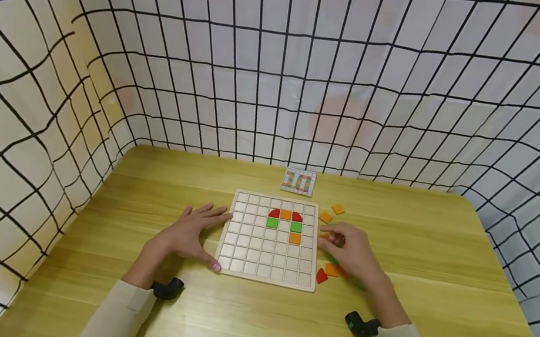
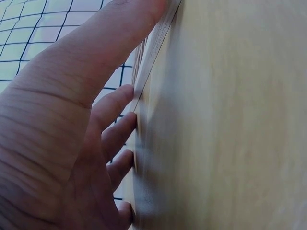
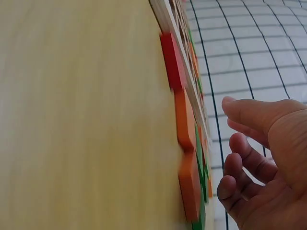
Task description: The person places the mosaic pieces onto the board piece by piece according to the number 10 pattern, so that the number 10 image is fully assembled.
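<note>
A pale wooden grid board (image 1: 251, 249) lies on the table, with red, orange and green tiles in its upper right cells. My left hand (image 1: 189, 232) is spread at the board's left side, fingertips at the edge and thumb at the near left corner. In the left wrist view the left hand's fingers (image 2: 117, 134) are apart. My right hand (image 1: 352, 251) hovers over loose tiles beside the board's right edge, thumb and forefinger apart. An orange tile (image 1: 325, 234) shows between them in the head view. In the right wrist view the right hand (image 3: 268, 158) shows no tile at its fingertips.
A small card with a coloured grid pattern (image 1: 298, 181) lies behind the board. Loose orange tiles (image 1: 338, 209) and a red quarter-round tile (image 1: 321, 276) lie to the right. More tiles are partly hidden under the right hand. Grid-patterned curtain (image 1: 290, 76) surrounds the wooden table (image 1: 243, 331).
</note>
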A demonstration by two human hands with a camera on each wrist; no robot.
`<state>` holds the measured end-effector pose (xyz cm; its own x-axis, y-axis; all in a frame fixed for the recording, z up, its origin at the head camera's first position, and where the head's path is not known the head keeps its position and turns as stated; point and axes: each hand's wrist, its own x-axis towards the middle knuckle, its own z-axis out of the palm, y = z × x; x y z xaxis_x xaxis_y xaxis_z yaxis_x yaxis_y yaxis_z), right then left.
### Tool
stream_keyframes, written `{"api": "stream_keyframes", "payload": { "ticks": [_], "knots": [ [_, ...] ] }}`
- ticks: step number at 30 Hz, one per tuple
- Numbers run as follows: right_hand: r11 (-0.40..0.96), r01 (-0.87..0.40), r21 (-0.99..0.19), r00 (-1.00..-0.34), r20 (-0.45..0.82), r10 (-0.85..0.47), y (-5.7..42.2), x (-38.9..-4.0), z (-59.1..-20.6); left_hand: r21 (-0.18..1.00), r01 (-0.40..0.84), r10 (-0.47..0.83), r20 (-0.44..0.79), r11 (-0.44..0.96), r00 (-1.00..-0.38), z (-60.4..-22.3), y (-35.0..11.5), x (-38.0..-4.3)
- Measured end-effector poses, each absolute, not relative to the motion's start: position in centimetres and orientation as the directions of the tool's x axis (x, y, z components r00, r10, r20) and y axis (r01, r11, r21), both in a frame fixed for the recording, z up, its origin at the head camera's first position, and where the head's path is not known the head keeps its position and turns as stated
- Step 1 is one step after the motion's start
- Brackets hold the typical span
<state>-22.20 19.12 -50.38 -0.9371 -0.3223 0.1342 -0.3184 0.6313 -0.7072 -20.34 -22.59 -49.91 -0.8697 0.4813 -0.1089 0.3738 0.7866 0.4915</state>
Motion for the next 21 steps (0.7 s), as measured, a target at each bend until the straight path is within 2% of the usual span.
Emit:
{"api": "stream_keyframes", "payload": {
  "ticks": [21],
  "knots": [
    [0.707,-0.261,-0.657,-0.959,0.093,-0.268,27.6,-20.1,-50.7,0.491,0.376,0.482,-0.105,0.786,-0.870,-49.9,-22.7,-20.3]
  ]
}}
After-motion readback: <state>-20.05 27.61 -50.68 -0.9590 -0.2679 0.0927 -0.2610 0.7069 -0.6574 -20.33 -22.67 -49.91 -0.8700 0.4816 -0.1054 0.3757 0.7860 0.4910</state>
